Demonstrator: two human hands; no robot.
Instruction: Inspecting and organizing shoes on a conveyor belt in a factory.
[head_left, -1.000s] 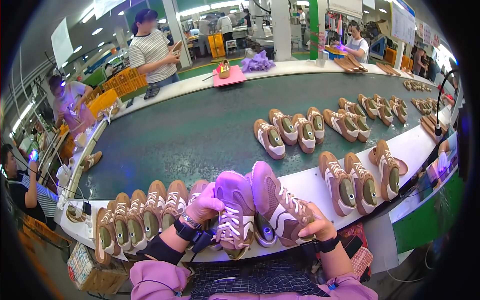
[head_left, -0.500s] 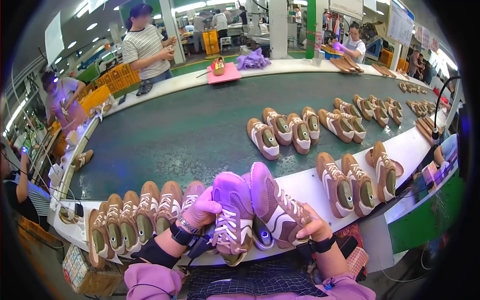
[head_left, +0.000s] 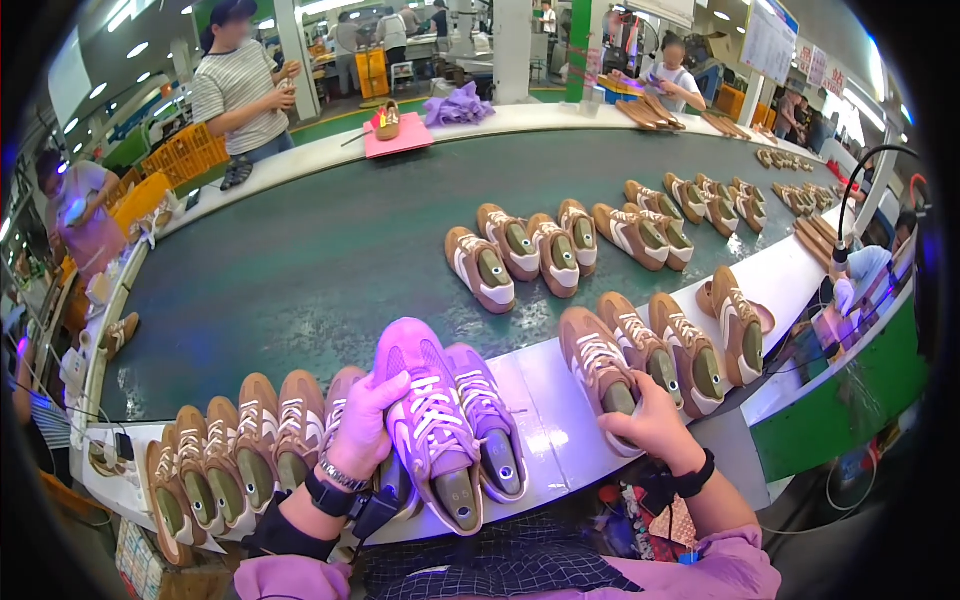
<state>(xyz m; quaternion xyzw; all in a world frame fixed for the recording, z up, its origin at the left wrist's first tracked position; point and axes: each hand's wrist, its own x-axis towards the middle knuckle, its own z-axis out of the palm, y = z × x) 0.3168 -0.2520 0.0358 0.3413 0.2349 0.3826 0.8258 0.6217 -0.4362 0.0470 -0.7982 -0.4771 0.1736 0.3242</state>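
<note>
Two sneakers (head_left: 455,425) lie under violet light on the white counter (head_left: 545,400). Left hand (head_left: 362,425) fingers curl around the nearer one's side. Right hand (head_left: 650,420) fingers close over the heel of a tan sneaker (head_left: 597,362), hiding it. Left shoe row (head_left: 215,460) partly cut off.

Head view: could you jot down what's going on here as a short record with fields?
Setting: shoe workshop with a dark green conveyor belt
Left hand: grips the side of a sneaker under purple light
Right hand: rests on the heel of a tan sneaker
Left of the hands: row of tan sneakers
On the belt: more tan sneakers
Others: person in a striped shirt beyond the belt
</note>
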